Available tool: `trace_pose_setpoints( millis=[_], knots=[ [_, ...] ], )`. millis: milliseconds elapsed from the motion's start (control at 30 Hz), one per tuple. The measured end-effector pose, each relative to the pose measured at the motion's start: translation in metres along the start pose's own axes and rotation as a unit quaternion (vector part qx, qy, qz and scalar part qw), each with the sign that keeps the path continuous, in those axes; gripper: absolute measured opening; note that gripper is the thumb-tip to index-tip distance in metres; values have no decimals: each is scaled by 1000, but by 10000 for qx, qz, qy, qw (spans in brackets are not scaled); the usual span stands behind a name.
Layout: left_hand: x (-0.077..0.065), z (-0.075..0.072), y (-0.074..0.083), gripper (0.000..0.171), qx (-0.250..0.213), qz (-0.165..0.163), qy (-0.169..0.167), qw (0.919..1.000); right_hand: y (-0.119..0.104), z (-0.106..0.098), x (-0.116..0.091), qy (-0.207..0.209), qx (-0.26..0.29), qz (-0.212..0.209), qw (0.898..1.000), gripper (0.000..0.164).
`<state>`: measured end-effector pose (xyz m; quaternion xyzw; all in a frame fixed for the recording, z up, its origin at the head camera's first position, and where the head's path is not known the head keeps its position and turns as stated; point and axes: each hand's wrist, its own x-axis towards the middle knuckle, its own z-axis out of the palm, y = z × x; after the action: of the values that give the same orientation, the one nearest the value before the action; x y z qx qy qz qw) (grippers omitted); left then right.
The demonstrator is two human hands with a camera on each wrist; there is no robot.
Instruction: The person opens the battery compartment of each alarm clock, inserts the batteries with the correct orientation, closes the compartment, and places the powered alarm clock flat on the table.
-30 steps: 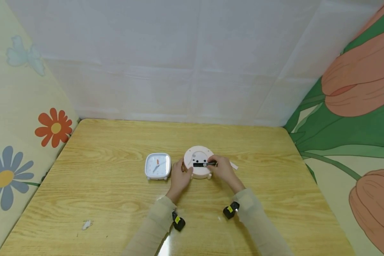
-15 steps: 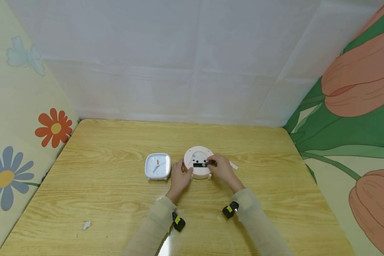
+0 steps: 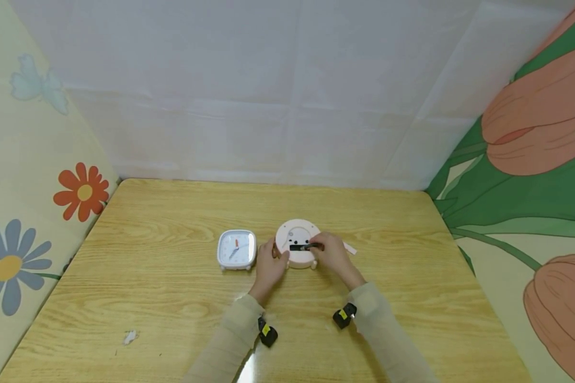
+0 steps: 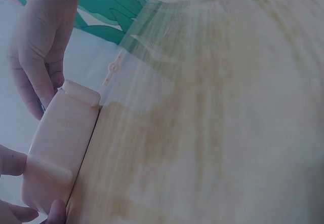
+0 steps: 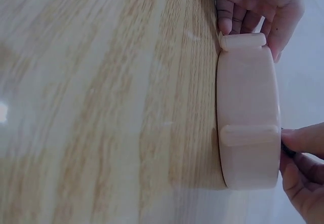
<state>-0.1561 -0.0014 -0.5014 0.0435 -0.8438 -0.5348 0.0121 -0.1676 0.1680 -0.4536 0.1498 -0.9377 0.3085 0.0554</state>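
Observation:
A round pale pink clock lies face down on the table, its back up, a dark battery slot uncovered in it. Two stubby feet show on its side in the right wrist view. My left hand grips the clock's left edge, thumb on the near side. In my right hand a dark battery is pinched between thumb and fingers, its silvery end at the right part of the slot. The fingers cover much of the battery. Just left of my left hand stands a white square clock.
A narrow pale strip lies on the wooden table just beyond my right hand. A small white scrap is at the front left. A white sheet hangs behind the table's back edge, with flower-patterned panels at both sides.
The battery's silvery end has shifted slightly left and lower along the slot, with my right fingers following a little. My left hand and both clocks stay in place.

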Motion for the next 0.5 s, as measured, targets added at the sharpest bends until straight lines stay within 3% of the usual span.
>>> trace_pose_setpoints(
  millis=[200,500],
  knots=[
    [1,0,-1,57,-62,68,21,10000,-2,0,-1,20,-49,54,10000,16],
    [0,1,-4,57,-118,56,11,9999,-1,3,-3,44,-105,78,9999,10]
  ],
)
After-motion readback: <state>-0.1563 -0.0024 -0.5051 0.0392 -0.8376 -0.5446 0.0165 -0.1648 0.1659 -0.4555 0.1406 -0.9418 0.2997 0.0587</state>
